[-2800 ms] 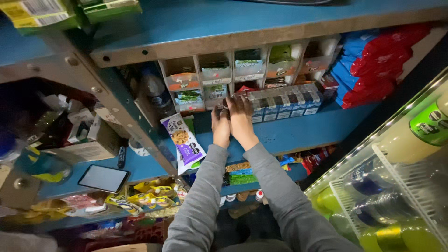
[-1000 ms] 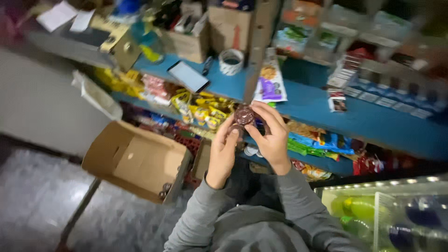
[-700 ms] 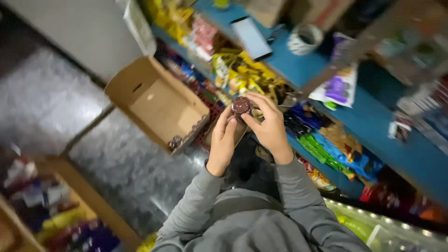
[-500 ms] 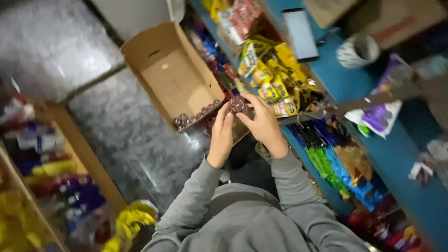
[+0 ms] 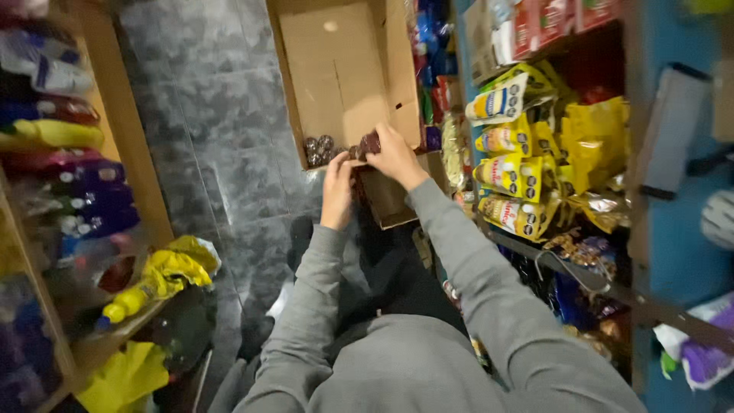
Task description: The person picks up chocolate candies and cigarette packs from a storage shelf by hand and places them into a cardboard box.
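Both my hands hold a small dark round packet (image 5: 368, 144) over the near end of an open cardboard box (image 5: 336, 69) on the floor. My left hand (image 5: 338, 182) supports it from below and my right hand (image 5: 395, 155) grips it from above. Inside the box, at its near edge, lie a few similar small dark round packets (image 5: 319, 147). Both my arms are in grey sleeves.
Blue shelves (image 5: 673, 229) on the right carry yellow snack bags (image 5: 514, 164) and other packets. A wooden rack (image 5: 115, 153) on the left holds coloured bottles, with a yellow bottle (image 5: 126, 302) lower down. Grey tiled floor (image 5: 214, 153) lies between them.
My view has swung from the upper shelves down to the floor box. My hands, still holding the small round packet, have come down to the box's near edge.
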